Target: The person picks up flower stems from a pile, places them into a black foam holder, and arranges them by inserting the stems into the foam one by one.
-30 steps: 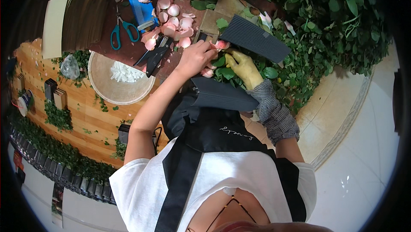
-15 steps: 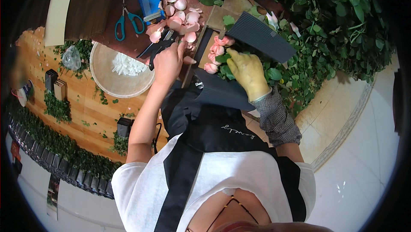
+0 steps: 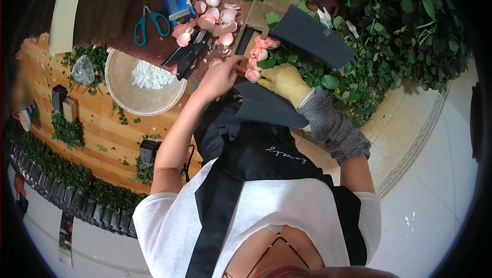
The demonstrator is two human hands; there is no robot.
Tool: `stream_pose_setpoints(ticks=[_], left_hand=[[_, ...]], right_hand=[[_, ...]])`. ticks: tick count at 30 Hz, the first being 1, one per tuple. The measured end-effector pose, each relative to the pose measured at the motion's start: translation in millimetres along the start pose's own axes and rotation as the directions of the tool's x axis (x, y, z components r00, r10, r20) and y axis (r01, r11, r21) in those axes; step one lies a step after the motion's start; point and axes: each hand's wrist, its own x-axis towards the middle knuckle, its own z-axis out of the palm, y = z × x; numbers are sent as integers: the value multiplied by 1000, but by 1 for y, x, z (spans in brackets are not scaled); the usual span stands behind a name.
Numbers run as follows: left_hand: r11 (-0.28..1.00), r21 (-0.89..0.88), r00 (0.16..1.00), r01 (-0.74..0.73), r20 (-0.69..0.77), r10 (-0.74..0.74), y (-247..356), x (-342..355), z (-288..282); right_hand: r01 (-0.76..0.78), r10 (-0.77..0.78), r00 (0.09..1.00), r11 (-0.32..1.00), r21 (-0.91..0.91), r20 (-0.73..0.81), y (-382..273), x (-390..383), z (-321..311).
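Reddish-brown worktop (image 3: 154,55) is being littered with loose pink petals (image 3: 207,23), beyond and left of the lower black corrugated panel (image 3: 269,106) (all places are being given from that panel). Pink roses (image 3: 259,53) are being laid out in a short row just past its far edge.

Bare left hand (image 3: 223,78) is being held fairly narrow, fingers curled, near the panel's far left corner, tips close to the blooms; can't be told whether anything's being pinched. Yellow-gloved right hand (image 3: 287,84) is being rested at the far edge, fingers half bent, right by the nearest bloom. Whether that bloom is being gripped can't be told either.

What could go wrong? Petals are probably being put at risk of bruising, since less feel is being allowed by that thick glove. If one end is being pushed harder, the row could be knocked crooked. Leaves could be snagged too if the upper black corrugated panel (image 3: 315,37), beyond and right, is being shifted carelessly. And a bump is being invited by the black hand tool (image 3: 190,56), lying beyond and left, not far from the bare forearm.
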Motion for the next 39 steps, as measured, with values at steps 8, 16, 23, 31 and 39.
stream_pose_setpoints(ticks=[8, 16, 23, 31, 39], left_hand=[[975, -74, 967, 208, -136, -217, 12, -2, -10], [995, -33, 996, 89, -15, -90, 2, 14, 3], [889, -439, 986, 132, -31, -162, -8, 10, 12], [910, -395, 987, 126, -45, -156, -16, 7, 14], [943, -305, 987, 136, -42, -155, -12, 9, 15]], right_hand=[[-173, 219, 935, 968, 181, -279, -27, -22, -37], [-201, 201, 979, 980, -9, 22, -5, 0, -11], [-108, 71, 983, 968, -226, -167, -6, 10, 19], [-31, 18, 995, 992, -121, -102, -5, 3, 1], [-110, 102, 989, 991, -75, -108, -1, 9, 11]])
